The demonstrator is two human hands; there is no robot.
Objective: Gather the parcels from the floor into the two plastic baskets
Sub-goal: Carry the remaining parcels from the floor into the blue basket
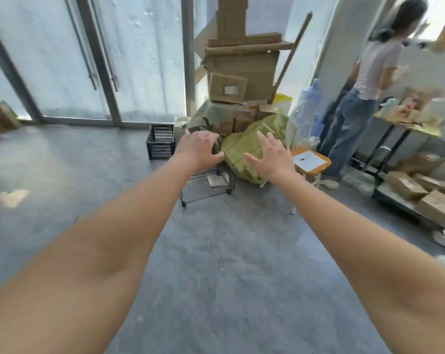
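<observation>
Both bare forearms stretch out, left hand (pixel 199 149) and right hand (pixel 270 155) spread and holding nothing, so grabbing that bulky green woven sack (pixel 247 152) might topple the stacked brown cardboard boxes (pixel 242 72) behind it.

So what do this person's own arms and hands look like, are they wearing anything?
Nothing shows on them. Both forearms are bare to the frame's edge, with no sleeve in sight. The left hand and right hand have no gloves, watch or rings that the slightly blurred picture shows.
</observation>
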